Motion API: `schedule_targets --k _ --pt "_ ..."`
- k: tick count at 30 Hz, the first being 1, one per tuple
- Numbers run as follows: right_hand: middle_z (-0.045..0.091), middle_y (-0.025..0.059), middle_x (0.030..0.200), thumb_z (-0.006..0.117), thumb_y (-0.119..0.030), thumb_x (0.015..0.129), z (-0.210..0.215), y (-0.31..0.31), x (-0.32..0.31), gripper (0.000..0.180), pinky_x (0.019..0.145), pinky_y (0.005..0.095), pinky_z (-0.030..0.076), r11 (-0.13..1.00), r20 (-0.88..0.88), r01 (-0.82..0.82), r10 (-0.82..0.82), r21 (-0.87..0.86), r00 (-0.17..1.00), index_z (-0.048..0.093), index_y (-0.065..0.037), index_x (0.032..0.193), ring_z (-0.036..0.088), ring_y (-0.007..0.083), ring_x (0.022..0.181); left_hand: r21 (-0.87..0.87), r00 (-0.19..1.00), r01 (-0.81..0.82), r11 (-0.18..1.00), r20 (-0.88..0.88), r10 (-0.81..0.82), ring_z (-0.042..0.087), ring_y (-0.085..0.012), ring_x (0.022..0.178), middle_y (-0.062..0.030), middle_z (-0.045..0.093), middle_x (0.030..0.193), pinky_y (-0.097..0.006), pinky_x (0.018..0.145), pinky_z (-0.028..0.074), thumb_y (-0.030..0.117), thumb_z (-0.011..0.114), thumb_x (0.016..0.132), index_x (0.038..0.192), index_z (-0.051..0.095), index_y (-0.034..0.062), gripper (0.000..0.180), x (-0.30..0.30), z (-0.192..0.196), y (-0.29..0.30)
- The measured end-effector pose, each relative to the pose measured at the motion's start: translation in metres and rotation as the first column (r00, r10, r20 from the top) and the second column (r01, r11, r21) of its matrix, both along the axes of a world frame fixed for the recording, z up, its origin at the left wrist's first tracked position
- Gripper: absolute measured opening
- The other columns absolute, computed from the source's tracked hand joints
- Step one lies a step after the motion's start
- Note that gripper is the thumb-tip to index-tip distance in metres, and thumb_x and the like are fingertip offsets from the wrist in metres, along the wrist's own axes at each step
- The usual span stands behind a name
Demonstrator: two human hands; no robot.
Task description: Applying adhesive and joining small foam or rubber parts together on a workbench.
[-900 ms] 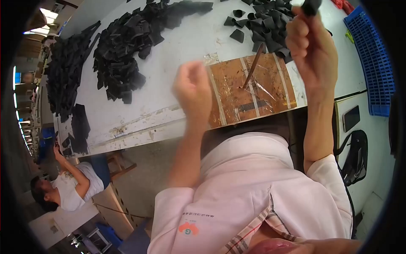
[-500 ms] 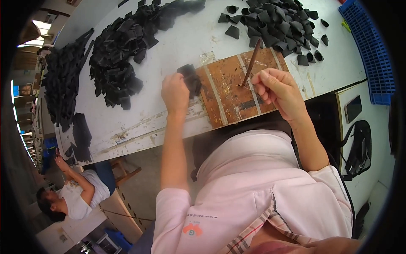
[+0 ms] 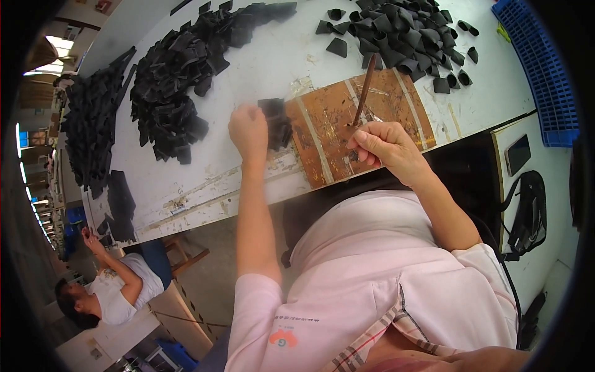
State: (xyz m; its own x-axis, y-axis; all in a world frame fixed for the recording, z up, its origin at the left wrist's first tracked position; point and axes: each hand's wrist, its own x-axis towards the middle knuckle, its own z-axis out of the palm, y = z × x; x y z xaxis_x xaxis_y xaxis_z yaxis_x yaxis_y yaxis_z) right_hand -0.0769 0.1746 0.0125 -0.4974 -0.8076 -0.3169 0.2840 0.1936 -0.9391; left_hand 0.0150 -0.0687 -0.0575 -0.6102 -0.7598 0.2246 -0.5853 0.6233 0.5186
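My left hand (image 3: 249, 133) is over the white table, fingers curled and slightly blurred, just left of a small stack of flat black pieces (image 3: 273, 123). Whatever its fingers may hold is hidden. My right hand (image 3: 387, 149) is over the near part of a brown board (image 3: 316, 118) banded with pale strips. Its thumb and fingers are pinched together, and I cannot make out what is between them. A thin brown stick (image 3: 365, 90) slants up from the board just beyond these fingertips. Clear, shiny scraps or strands (image 3: 372, 116) show near the stick's lower end.
A large heap of flat black pieces (image 3: 167, 87) covers the table's left, with another pile (image 3: 93, 124) beyond. Black pieces curled into tubes (image 3: 409, 31) lie at the far right. A blue crate (image 3: 539, 74), a phone (image 3: 518, 155) and a black bag (image 3: 528, 214) are rightward. Another person (image 3: 118, 282) sits at left.
My right hand has moved left and nearer to me, below the stick's lower end. My left hand has shifted slightly left, away from the small black stack.
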Motion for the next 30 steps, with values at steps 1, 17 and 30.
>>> schedule_targets --k 1,17,30 --pt "0.051 -0.0023 0.062 0.049 -0.024 0.089 0.0 0.002 0.0 0.027 0.048 0.0163 0.036 1.0 -0.007 0.011 -0.011 0.004 1.0 0.06 -0.002 0.08 0.043 0.0031 0.053 0.048 0.995 -0.016 0.999 -0.102 0.021 0.056 -0.0328 0.07 -0.0167 0.059 0.071 -0.039 0.064 0.044 0.012 0.055 0.075 0.073 0.057 -0.0002 0.012 0.001 0.011 0.006" --pt "0.06 0.0042 0.073 0.063 -0.025 0.079 0.007 -0.004 0.002 0.026 0.051 0.0213 0.046 0.976 0.357 0.142 -0.076 -0.164 0.931 0.058 0.0 0.087 0.057 0.0089 0.062 0.785 0.847 0.49 0.378 -0.532 0.007 0.05 -0.0075 0.059 -0.0014 0.055 0.068 -0.021 0.048 0.038 0.01 0.057 0.077 0.081 0.056 0.0001 0.011 0.003 0.102 0.121" --pt "0.06 0.0033 0.073 0.059 -0.015 0.082 0.005 0.008 -0.003 0.011 0.057 0.0223 0.05 0.947 0.511 0.214 -0.064 -0.239 0.857 0.057 -0.005 0.081 0.058 0.0083 0.062 0.808 0.791 0.589 -0.02 -0.572 0.217 0.051 -0.0112 0.053 -0.0074 0.057 0.069 -0.021 0.043 0.039 0.006 0.055 0.073 0.083 0.056 -0.0016 0.013 0.011 0.088 0.129"
